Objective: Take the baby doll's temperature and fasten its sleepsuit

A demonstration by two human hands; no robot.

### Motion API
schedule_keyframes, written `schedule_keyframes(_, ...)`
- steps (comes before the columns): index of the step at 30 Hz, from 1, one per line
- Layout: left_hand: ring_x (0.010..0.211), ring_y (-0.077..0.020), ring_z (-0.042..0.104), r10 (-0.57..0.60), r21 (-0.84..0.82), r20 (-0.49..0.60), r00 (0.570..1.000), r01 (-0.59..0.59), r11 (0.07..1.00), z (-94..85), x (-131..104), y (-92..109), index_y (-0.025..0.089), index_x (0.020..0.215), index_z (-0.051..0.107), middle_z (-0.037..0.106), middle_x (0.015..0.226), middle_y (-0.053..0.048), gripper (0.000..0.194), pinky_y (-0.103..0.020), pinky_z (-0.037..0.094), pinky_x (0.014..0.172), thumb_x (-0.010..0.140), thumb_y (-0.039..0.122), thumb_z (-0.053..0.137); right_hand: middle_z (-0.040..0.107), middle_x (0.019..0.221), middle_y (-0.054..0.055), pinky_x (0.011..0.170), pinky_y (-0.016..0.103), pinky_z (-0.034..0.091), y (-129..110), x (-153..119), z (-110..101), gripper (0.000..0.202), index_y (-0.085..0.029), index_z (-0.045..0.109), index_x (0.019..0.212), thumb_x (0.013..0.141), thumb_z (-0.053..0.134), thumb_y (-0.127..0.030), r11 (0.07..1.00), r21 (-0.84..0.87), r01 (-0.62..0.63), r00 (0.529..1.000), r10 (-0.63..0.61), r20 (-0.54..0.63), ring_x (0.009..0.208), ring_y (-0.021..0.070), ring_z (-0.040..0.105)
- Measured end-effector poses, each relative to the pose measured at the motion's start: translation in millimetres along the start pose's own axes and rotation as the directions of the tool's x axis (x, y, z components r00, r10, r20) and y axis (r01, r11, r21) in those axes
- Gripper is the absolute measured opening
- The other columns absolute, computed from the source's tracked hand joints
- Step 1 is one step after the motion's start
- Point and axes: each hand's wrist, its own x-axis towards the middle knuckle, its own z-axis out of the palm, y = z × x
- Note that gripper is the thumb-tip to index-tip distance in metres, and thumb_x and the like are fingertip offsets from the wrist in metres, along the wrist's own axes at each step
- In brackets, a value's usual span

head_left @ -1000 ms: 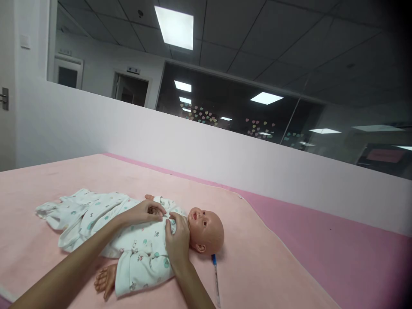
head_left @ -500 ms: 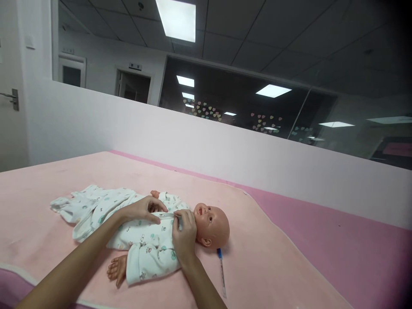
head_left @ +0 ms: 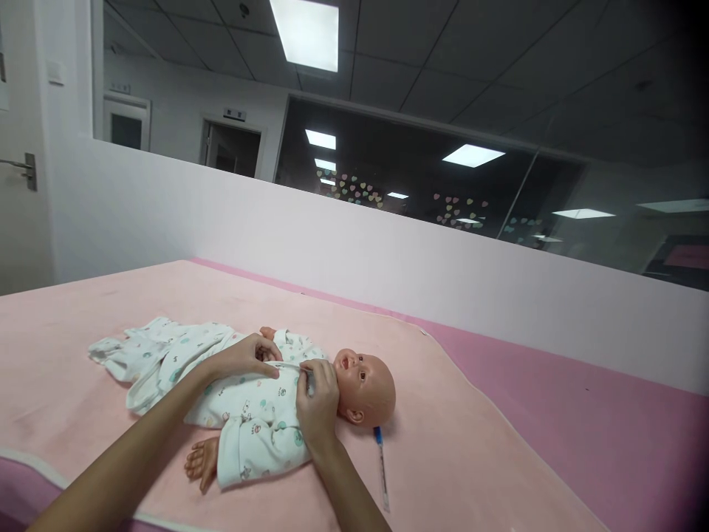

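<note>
A baby doll (head_left: 365, 389) lies on its back with its bald head toward the right. It wears a white baby romper (head_left: 260, 443) printed with small green and brown figures; the lower part spreads flat to the left. My left hand (head_left: 247, 356) rests over the doll's chest, its thumb and curled fingers closed around the front edge of the romper. Close to the doll's neck, my right hand (head_left: 318, 399) pinches the same front edge between thumb and fingers. The exact fingertip contact is partly hidden by the cloth.
A thin clear thermometer-like stick with a blue end (head_left: 382, 469) lies beside the doll's head. Beneath everything is a pink blanket (head_left: 470, 458) on a darker pink mat (head_left: 609, 406). A white low wall (head_left: 388, 258) with glass above stands behind.
My left fingers have drawn back slightly and curled in toward the thumb at the romper's front edge. My right hand stays at the neck.
</note>
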Motion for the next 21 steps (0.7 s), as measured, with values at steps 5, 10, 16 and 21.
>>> schedule_keyframes(5, 0.055, -0.0109, 0.040, -0.008, -0.046, 0.105, 0.994, 0.012, 0.999, -3.7, -5.0, 6.0, 0.014, 0.067, 0.067, 0.049, 0.055, 0.002, 0.026, -0.023, 0.029, 0.051, 0.061, 0.039, 0.070, 0.054, 0.078, 0.003, 0.068, 0.030, 0.039, -1.6, -0.1, -1.5, 0.016, -0.020, 0.053, 0.078, 0.079, 0.040, -0.011, 1.000, 0.010, -0.001, 1.000, 0.001, 0.004, 0.076, 0.0162, 0.048)
schedule_keyframes(10, 0.058, -0.0115, 0.038, 0.017, -0.062, 0.101, 0.995, -0.011, 0.998, -5.3, -4.7, 4.9, 0.014, 0.064, 0.067, 0.049, 0.058, 0.000, 0.027, -0.024, 0.029, 0.052, 0.067, 0.041, 0.065, 0.055, 0.080, 0.003, 0.070, 0.030, 0.039, -3.9, 0.7, -3.4, 0.012, -0.019, 0.054, 0.082, 0.080, 0.043, -0.016, 1.000, -0.002, 0.001, 1.000, -0.001, 0.026, 0.078, 0.0163, 0.049)
schedule_keyframes(16, 0.065, -0.0146, 0.042, 0.061, -0.083, 0.117, 0.991, -0.051, 0.995, -6.1, -4.0, 2.4, 0.015, 0.059, 0.066, 0.053, 0.065, -0.003, 0.028, -0.026, 0.034, 0.059, 0.070, 0.040, 0.063, 0.055, 0.082, 0.003, 0.072, 0.030, 0.037, -5.7, 2.9, -5.0, 0.011, -0.020, 0.056, 0.082, 0.081, 0.046, -0.020, 0.998, -0.068, 0.001, 0.992, 0.007, 0.124, 0.080, 0.0165, 0.047)
schedule_keyframes(21, 0.079, -0.0176, 0.048, 0.092, -0.080, 0.081, 0.992, -0.086, 0.993, -6.0, -3.9, 3.4, 0.018, 0.067, 0.069, 0.059, 0.078, -0.004, 0.017, -0.027, 0.038, 0.070, 0.066, 0.034, 0.068, 0.054, 0.074, 0.002, 0.067, 0.029, 0.036, -6.0, 2.5, -4.9, 0.014, -0.019, 0.052, 0.072, 0.083, 0.043, -0.019, 0.995, -0.094, 0.033, 0.992, -0.021, 0.122, 0.074, 0.0156, 0.047)
